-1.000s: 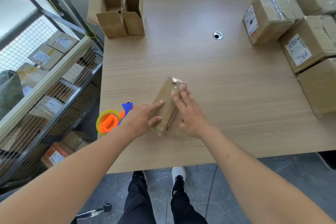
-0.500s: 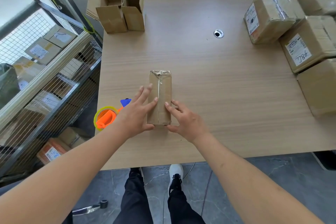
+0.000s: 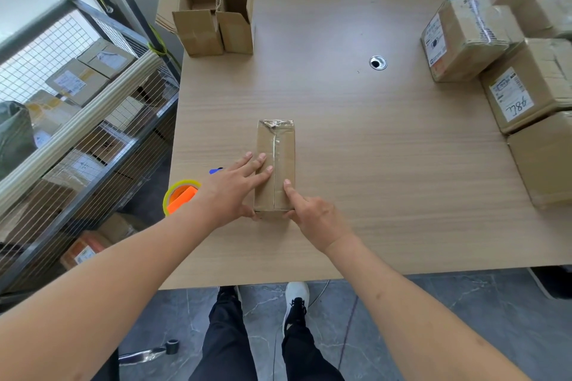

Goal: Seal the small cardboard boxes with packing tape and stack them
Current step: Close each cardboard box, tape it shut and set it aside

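A small, narrow cardboard box point(image 3: 278, 148) lies flat on the wooden table point(image 3: 371, 164), its long side pointing away from me, with clear tape along its top seam. My left hand point(image 3: 233, 192) lies on the box's near left part, fingers straight and flat on top, thumb at the near end. My right hand point(image 3: 312, 213) is at the near right corner, index finger stretched out onto the top. An orange and blue tape dispenser point(image 3: 181, 196) with a yellow roll sits at the table's left edge, partly hidden by my left hand.
Two open small cartons point(image 3: 213, 25) stand at the far left of the table. Several larger taped parcels point(image 3: 510, 71) crowd the right edge. A cable hole point(image 3: 378, 62) lies mid-table. A wire shelf point(image 3: 77, 133) with boxes stands to the left.
The box was tilted up on edge a second ago; now it lies flat and straight. My hands have shifted to its near end and press on its top.
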Demonstrator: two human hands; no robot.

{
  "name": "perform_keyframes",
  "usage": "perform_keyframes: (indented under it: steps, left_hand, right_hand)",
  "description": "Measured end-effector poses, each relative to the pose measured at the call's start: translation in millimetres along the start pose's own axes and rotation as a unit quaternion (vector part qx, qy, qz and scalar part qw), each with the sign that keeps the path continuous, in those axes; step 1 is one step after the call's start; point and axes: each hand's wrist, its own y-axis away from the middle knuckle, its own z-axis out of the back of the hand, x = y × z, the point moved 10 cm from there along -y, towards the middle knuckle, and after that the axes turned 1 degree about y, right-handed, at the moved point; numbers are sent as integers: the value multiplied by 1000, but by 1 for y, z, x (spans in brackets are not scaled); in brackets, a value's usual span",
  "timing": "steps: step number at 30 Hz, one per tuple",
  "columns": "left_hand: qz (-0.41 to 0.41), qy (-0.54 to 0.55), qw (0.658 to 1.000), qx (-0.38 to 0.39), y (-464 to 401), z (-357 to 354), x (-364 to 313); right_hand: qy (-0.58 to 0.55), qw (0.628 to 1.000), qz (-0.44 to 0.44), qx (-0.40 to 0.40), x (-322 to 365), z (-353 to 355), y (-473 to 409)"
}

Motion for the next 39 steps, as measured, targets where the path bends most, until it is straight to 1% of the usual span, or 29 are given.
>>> perform_keyframes:
  steps: [3, 6, 8, 10, 13, 16, 19, 24, 29, 31, 33, 35, 39]
  left_hand:
    - [8, 12, 1000, -7, 2, 1, 1]
    - [13, 25, 999, -28, 5, 2, 0]
    - [25, 49, 998, -36, 8, -1, -1]
    - [40, 76, 996, -35, 10, -6, -3]
    - [57, 99, 993, -11, 8, -12, -7]
    - [47, 68, 996, 17, -1, -8, -7]
    - [36, 51, 998, -5, -5, 0, -9]
    - [43, 79, 996, -30, 2, -4, -7]
    - [52, 41, 998, -10, 9, -1, -3]
    - [72, 33, 997, -19, 13, 5, 2]
    - [90, 30, 995, -30, 15, 13, 12]
    - [98, 35, 994, -31, 14, 19, 22]
    - [82, 53, 995, -27, 10, 25, 37]
  right_hand:
    - [39, 998, -13, 53, 11, -2, 2]
    - [80, 993, -46, 71, 14, 1, 3]
    - [83, 990, -75, 90, 10, 2, 3]
    - [66, 984, -116, 114, 5, 0, 5]
    - [-9, 973, -192, 126, -1, 4, 9]
    - [-54, 966, -222, 118, 4, 8, 11]
    - [-70, 958, -257, 111, 6, 8, 14]
    - [-23, 956, -259, 136, 7, 4, 9]
    - [5, 948, -280, 148, 11, -4, 8]
    - [28, 945, -297, 131, 10, 0, 4]
    - [42, 950, -293, 101, 12, 7, -4]
    - [30, 955, -279, 92, 17, 7, -15]
    - [-48, 955, -284, 75, 22, 0, -28]
